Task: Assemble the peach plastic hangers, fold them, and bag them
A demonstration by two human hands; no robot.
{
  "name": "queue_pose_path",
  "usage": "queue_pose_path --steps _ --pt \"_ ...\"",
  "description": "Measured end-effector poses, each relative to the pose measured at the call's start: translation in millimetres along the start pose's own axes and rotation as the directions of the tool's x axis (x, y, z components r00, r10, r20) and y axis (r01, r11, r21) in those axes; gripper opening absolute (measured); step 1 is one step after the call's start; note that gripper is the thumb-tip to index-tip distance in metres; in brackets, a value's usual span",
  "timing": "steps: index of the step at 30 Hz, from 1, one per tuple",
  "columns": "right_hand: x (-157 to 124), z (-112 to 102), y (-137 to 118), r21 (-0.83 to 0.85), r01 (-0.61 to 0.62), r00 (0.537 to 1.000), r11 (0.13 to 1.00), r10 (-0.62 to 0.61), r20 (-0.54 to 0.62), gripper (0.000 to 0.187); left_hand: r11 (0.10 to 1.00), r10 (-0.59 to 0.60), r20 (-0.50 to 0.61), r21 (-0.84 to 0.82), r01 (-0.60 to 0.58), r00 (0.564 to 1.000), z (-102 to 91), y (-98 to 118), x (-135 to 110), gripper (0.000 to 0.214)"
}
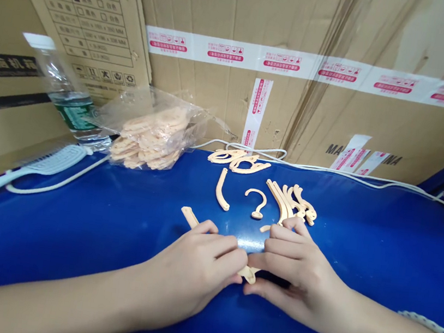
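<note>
My left hand is closed around a beige plastic hanger arm, whose flat end sticks out past the knuckles at upper left. At its other end, a rounded joint shows between my hands. The thumb and fingers of my right hand pinch there; the exact contact is partly hidden. Beyond my hands lie a loose curved hanger arm and a single hanger hook. Several more arms are lined up beside a small pile of hooks, just past my right fingers.
Folded hanger pieces lie at the back by a white cable. A clear bag of beige parts, a water bottle and a light blue hairbrush are at left. Taped cardboard walls the blue table's back.
</note>
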State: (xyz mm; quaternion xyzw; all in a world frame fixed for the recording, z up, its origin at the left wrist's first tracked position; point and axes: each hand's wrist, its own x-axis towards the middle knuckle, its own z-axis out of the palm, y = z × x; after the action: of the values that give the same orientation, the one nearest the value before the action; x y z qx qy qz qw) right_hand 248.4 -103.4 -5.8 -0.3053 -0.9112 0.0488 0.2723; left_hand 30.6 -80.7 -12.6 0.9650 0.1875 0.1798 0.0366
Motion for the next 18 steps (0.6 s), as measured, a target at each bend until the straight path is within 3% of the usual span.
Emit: queue_pose_path --steps 8,18 --pt "0.8 -0.3 0.4 0.127 -0.049 0.999 0.991 0.048 0.013 0.028 0.998 -0.013 -0.012 -0.067 0.012 1.0 -1.1 1.2 -1.9 0.021" --pt "-0.6 -1.1 1.7 0.163 -0.047 0.999 0.986 0.047 0.005 0.023 0.996 0.006 -0.039 -0.091 -0.009 0.999 -3.9 3.4 -0.8 0.023"
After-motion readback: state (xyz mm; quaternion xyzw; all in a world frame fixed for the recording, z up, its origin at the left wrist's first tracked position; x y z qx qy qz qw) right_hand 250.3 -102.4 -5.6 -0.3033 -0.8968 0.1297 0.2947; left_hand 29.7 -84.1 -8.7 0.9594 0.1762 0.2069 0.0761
